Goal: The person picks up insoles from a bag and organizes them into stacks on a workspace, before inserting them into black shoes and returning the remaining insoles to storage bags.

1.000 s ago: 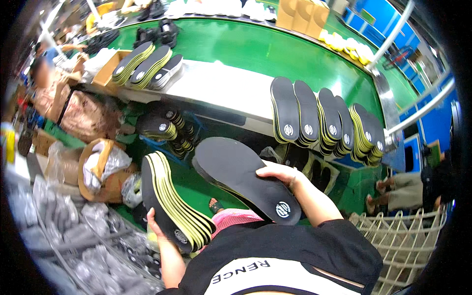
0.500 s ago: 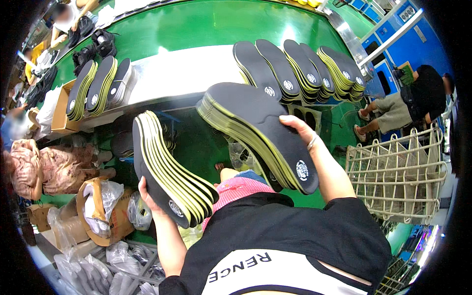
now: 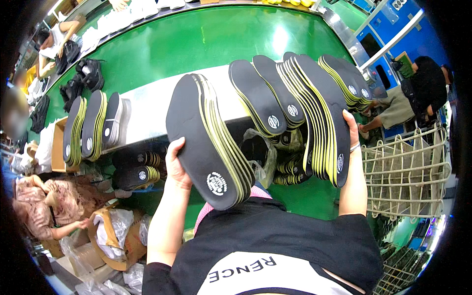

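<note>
- Left hand (image 3: 176,164) is gripping an insole stack (image 3: 209,140) at frame centre, fingers wrapped round its edge.
- Right hand (image 3: 351,132) is clamping another stack (image 3: 319,118), centre-right.
- Both look light, bendy, liable to fan apart; best squeezed mid-length.

Two upright stacks of black, yellow-edged insoles, the left stack (image 3: 209,142) and the right stack (image 3: 319,118), held apart.
</note>
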A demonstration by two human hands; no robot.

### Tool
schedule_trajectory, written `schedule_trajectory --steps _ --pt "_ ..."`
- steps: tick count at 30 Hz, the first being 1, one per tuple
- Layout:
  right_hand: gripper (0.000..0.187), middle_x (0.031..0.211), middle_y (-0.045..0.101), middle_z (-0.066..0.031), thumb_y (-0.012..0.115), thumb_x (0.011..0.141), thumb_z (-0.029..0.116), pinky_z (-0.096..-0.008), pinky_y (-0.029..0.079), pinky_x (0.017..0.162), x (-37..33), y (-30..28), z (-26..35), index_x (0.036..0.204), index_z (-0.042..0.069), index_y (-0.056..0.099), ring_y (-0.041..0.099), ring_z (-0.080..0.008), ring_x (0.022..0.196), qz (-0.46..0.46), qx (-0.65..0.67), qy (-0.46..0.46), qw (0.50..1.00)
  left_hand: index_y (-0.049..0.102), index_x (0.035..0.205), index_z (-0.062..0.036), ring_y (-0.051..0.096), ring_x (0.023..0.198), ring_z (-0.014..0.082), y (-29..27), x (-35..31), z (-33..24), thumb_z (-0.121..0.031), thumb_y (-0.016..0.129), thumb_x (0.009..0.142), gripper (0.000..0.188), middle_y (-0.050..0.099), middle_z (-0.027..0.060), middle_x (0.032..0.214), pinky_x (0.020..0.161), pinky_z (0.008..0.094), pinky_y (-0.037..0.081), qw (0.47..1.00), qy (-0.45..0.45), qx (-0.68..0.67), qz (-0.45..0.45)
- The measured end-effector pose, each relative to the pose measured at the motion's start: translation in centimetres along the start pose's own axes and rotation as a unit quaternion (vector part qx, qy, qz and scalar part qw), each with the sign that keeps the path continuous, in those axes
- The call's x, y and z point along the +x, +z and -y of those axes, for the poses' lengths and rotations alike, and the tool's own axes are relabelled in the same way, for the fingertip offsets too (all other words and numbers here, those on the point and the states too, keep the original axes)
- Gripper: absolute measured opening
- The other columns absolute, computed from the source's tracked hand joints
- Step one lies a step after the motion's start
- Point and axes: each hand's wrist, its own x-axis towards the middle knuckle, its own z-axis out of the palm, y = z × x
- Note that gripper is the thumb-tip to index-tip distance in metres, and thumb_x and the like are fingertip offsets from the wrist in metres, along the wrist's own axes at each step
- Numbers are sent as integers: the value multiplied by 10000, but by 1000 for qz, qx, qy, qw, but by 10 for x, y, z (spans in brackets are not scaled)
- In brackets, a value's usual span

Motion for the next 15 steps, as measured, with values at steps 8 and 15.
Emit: schedule_trajectory --steps 8,15 --pt "388 946 567 -148 526 750 247 -324 467 750 116 6 21 1022 -29 496 572 -226 821 -49 -53 29 997 429 1067 26 515 901 261 48 140 1 -198 559 703 447 518 153 997 823 393 408 993 -101 60 -11" --pt "346 895 589 -107 589 718 244 -318 492 683 192 -1 20 970 13 533 588 -205 751 -111 -72 179 975 437 1076 4 483 974 267 49 215 53 -201 542 730 416 515 130 1043 885 410 357 979 -206 14 -4"
